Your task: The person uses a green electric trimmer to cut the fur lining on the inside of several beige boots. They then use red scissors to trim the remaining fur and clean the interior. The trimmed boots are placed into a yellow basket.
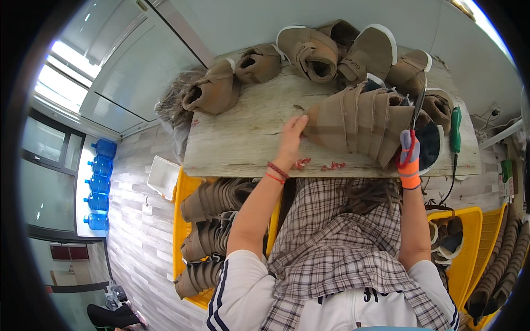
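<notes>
Worktable w/ wood-grain top (237,146) is seen at approx. 1 o'clock. Yellow plastic crates are set lower: one (178,220) at 7–8 o'clock, loaded w/ nested brown shoe uppers, another (471,243) at approx. 4, w/ shoes inside. On tabletop, stack of brown fabric uppers (353,124) is laid at 2 o'clock, tapered end aimed at 9. Brown shoes w/ white edging (308,52) are spread along far side, approx. 11 to 2. Bare L. hand (290,140) is placed at stack's tapered end; whether its fingers are clamped can't be told. R. hand (408,160), in grey/orange glove, is held at stack's other end, fingers clamped on red-handled scissors (417,113), blades pointed to approx. 12. Corded green-handled tool (455,129) is laid at 3 o'clock, near table's R. edge.
</notes>
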A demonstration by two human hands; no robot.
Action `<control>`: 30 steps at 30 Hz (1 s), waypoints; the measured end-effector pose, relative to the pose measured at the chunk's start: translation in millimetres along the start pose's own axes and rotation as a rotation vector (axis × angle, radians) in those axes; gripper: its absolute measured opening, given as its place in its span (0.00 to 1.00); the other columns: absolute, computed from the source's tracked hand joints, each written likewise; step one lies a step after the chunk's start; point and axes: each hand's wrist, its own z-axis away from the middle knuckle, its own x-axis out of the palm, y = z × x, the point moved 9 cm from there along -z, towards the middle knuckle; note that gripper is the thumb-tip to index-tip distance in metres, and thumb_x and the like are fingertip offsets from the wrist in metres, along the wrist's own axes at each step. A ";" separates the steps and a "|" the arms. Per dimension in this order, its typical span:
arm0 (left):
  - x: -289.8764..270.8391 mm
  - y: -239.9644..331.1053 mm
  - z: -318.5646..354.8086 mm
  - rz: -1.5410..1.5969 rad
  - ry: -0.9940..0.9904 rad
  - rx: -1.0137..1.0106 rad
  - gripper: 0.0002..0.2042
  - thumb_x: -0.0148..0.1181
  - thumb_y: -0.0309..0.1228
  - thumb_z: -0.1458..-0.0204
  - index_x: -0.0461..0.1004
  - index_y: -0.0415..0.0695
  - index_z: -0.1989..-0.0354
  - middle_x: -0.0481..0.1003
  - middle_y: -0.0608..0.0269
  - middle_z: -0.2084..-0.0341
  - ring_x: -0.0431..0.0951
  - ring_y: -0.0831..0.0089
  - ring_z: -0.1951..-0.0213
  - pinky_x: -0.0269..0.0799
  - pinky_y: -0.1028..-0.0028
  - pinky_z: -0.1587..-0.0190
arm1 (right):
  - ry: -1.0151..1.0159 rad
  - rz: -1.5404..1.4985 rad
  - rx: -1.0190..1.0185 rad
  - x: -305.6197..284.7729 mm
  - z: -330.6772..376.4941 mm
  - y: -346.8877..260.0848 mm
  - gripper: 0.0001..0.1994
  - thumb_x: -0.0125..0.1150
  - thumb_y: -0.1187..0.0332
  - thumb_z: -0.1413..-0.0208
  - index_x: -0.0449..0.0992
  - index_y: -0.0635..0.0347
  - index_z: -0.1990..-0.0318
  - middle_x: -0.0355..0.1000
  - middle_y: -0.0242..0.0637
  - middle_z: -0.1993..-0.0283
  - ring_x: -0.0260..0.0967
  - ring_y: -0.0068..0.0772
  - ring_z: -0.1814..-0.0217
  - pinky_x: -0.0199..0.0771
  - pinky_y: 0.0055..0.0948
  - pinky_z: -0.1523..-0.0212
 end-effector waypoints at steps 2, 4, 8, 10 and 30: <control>-24.4 18.1 -2.2 -0.298 0.061 0.144 0.13 0.52 0.37 0.44 0.71 0.42 0.56 0.73 0.64 0.61 0.73 0.76 0.61 0.68 0.77 0.59 | -0.053 0.174 0.026 7.4 12.0 -46.7 0.15 0.55 0.60 0.44 0.71 0.65 0.59 0.70 0.31 0.69 0.67 0.22 0.67 0.68 0.23 0.67; -35.6 39.5 -1.5 -0.346 0.042 0.163 0.13 0.51 0.36 0.44 0.71 0.42 0.55 0.73 0.65 0.60 0.72 0.76 0.60 0.67 0.76 0.58 | 0.012 0.128 0.077 22.2 22.5 -74.8 0.06 0.57 0.67 0.49 0.68 0.58 0.69 0.63 0.24 0.73 0.57 0.16 0.71 0.58 0.20 0.72; 19.9 7.0 -0.7 -0.015 -0.208 -0.206 0.15 0.55 0.34 0.46 0.69 0.42 0.52 0.72 0.65 0.56 0.70 0.74 0.54 0.63 0.73 0.50 | -0.045 0.203 -0.138 49.5 25.3 -90.0 0.19 0.67 0.69 0.56 0.71 0.66 0.57 0.74 0.38 0.62 0.67 0.23 0.61 0.67 0.26 0.60; 36.0 1.0 0.9 0.136 -0.204 -0.215 0.16 0.58 0.33 0.48 0.69 0.40 0.52 0.72 0.66 0.57 0.68 0.73 0.53 0.61 0.71 0.48 | -0.038 0.246 -0.119 39.5 21.6 -84.2 0.18 0.67 0.70 0.56 0.71 0.66 0.57 0.74 0.39 0.62 0.67 0.23 0.62 0.67 0.25 0.60; 46.2 -8.7 -7.5 0.383 -0.341 -0.273 0.16 0.57 0.32 0.47 0.70 0.38 0.52 0.73 0.62 0.56 0.70 0.71 0.53 0.61 0.71 0.46 | -0.162 -0.135 0.153 31.1 -42.4 -48.7 0.20 0.68 0.76 0.63 0.68 0.63 0.59 0.67 0.27 0.65 0.67 0.24 0.58 0.70 0.26 0.55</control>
